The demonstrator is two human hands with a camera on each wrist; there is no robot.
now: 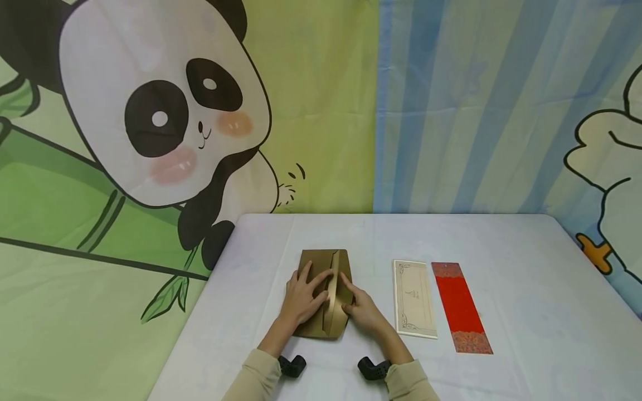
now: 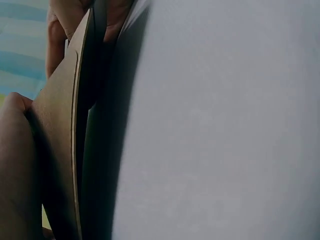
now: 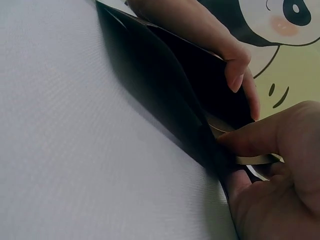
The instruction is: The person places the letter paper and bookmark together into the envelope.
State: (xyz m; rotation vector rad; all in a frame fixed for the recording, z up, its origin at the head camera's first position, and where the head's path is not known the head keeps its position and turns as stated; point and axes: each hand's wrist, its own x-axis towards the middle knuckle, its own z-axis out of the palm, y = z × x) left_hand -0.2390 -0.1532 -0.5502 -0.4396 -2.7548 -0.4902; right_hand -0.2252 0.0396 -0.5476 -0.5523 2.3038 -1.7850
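Note:
A gold-brown paper envelope (image 1: 313, 328) lies on the white table, with a lighter strip of its paper standing up along the middle. My left hand (image 1: 302, 299) rests on its left half, fingers stretched toward the raised strip. At the right edge, my right hand (image 1: 364, 312) pinches the paper between thumb and fingers. The right wrist view shows the envelope's layers (image 3: 165, 65) parted, with the left fingers over the far edge and the right hand (image 3: 280, 165) on the near end. Up close in the left wrist view, the envelope (image 2: 60, 100) rises off the table.
Right of the envelope lies a cream card (image 1: 415, 301) with an ornate border. Beside it is a long red paper strip (image 1: 458, 303) with patterned ends. The white table (image 1: 541, 289) meets a cartoon-printed curtain (image 1: 326, 111) at the back. Black devices (image 1: 293, 366) sit at both wrists.

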